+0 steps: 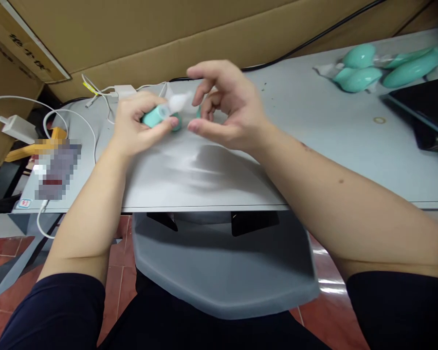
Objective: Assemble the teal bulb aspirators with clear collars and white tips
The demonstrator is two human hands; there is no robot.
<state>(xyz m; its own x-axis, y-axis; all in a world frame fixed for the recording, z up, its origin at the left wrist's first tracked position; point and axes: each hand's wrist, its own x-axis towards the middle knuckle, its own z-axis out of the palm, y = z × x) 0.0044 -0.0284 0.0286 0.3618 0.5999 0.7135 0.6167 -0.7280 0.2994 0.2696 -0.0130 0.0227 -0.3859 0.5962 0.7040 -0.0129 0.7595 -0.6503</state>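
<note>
My left hand (135, 121) is closed around a teal cylindrical piece (155, 116) with a pale, hollow-looking end facing right. Crumpled translucent white plastic (178, 101) sticks up beside that end, blurred by motion. Below the thumb tip shows another rounded teal part (175, 121); whether it joins the cylinder I cannot tell. To the right, my right hand (228, 104) hovers over the table with bent fingers and a gap between thumb and forefinger. A sliver of teal (198, 112) shows at its fingertips, mostly hidden, and no grip on it is visible.
Several glossy teal rounded pieces (361, 78), some in clear wrap, lie at the back right. A dark flat device (423, 112) and a small ring (379, 120) are nearby. White cables, a charger (20, 129) and a blurred-out phone (58, 170) occupy the left. Cardboard (149, 39) walls the back.
</note>
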